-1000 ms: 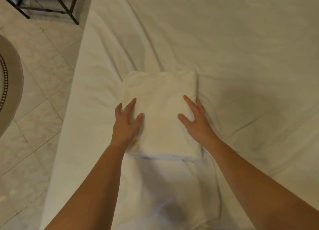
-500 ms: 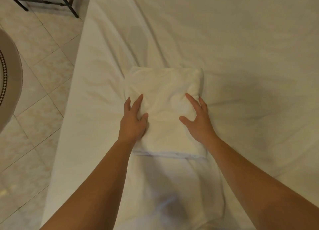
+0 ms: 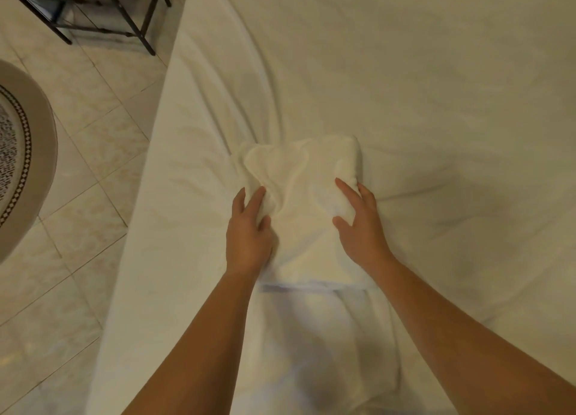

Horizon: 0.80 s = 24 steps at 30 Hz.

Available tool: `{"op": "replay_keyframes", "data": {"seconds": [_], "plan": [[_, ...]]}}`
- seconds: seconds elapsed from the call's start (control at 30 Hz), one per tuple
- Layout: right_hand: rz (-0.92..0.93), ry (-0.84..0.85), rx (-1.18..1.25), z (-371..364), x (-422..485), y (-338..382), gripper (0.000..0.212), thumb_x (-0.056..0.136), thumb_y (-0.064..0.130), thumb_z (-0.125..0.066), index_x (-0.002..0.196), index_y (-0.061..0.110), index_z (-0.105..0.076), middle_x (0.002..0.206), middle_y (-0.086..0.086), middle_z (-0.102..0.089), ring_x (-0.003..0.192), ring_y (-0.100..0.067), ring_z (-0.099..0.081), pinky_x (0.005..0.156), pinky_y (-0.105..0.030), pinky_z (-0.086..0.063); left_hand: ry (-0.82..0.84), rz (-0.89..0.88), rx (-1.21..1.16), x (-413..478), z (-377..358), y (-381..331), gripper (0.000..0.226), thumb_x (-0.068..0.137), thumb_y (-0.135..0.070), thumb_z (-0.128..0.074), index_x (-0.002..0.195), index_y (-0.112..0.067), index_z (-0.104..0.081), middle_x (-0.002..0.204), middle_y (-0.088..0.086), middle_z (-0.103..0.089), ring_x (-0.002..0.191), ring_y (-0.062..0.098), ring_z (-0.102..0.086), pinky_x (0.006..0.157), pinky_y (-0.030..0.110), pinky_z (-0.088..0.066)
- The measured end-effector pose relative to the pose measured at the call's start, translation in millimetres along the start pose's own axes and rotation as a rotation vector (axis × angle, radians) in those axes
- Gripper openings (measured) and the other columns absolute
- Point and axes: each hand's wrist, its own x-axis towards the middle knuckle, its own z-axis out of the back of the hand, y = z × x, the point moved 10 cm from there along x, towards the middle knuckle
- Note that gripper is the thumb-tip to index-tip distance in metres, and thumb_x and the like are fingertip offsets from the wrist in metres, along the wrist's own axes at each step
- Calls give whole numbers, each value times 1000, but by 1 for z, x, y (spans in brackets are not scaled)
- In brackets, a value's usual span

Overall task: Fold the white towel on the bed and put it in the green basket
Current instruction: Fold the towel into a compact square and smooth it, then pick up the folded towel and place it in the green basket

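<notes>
A folded white towel (image 3: pixel 300 196) lies on the white-sheeted bed (image 3: pixel 405 87), near its left edge. Its top is bunched into soft wrinkles between my hands. My left hand (image 3: pixel 247 237) grips the towel's left side, fingers curled into the cloth. On the towel's right side, my right hand (image 3: pixel 361 227) clasps it with thumb on top and fingers around the edge. No green basket is in view.
The bed's left edge runs diagonally down beside a tiled floor (image 3: pixel 78 180). A black metal frame (image 3: pixel 103 15) stands on the floor at top left. A round patterned object (image 3: pixel 21 171) juts in at the left edge. The sheet is creased around the towel.
Both hands have slid inward and squeezed the towel from its sides. The flat fold is now narrower and bunched up in the middle.
</notes>
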Motion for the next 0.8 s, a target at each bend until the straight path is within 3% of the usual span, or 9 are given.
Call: {"op": "replay_keyframes", "data": {"seconds": [0.17,0.37,0.8], "plan": [[9,13,-23,25,-19,22,71,92,0,-64,147,39,-44,156,3,-27,139,-11,-37,92,13,-14,-18,-42,-16,-27,18,-25,59,97,-14,-55,151,-36,-45,164,-7,-25,141,18,-43,106,22,-34],[39,54,-24,59,-63,58,71,92,0,-64,147,40,-43,158,4,-25,141,-11,-34,108,-13,-24,-34,-65,6,-79,49,-57,59,98,-14,-56,151,-36,-45,164,-6,-27,141,19,-44,105,23,-35],[110,121,2,135,-178,128,71,93,1,-61,149,41,-40,161,4,-20,143,-9,-32,107,-16,-26,-104,-97,-3,-213,124,-127,61,97,-11,-56,152,-35,-45,166,-2,-25,144,23,-41,110,30,-37]]}}
